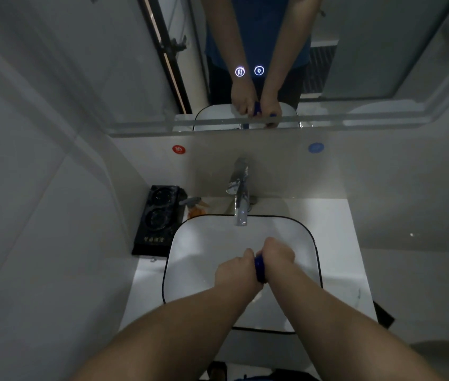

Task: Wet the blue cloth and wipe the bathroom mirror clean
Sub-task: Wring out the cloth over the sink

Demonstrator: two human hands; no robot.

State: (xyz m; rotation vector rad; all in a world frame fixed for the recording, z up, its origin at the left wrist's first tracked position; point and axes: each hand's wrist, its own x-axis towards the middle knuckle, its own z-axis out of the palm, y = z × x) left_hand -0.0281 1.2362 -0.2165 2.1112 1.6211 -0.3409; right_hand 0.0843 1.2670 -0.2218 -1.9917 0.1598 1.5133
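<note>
At 10 o'clock from your hands, a black tray (153,215) sits against the wall. Your left hand (234,273) and right hand (277,253) both curl tight round the cloth (259,269), rolled over the basin (190,257), its long axis running 12 to 6. The tap (241,193) stands at 12, with the mirror (355,64) beyond. Bare counter (336,229) lies at 3.

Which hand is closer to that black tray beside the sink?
Left. The left hand grips the blue cloth on the side toward the black tray; the right hand grips it on the far side.
</note>
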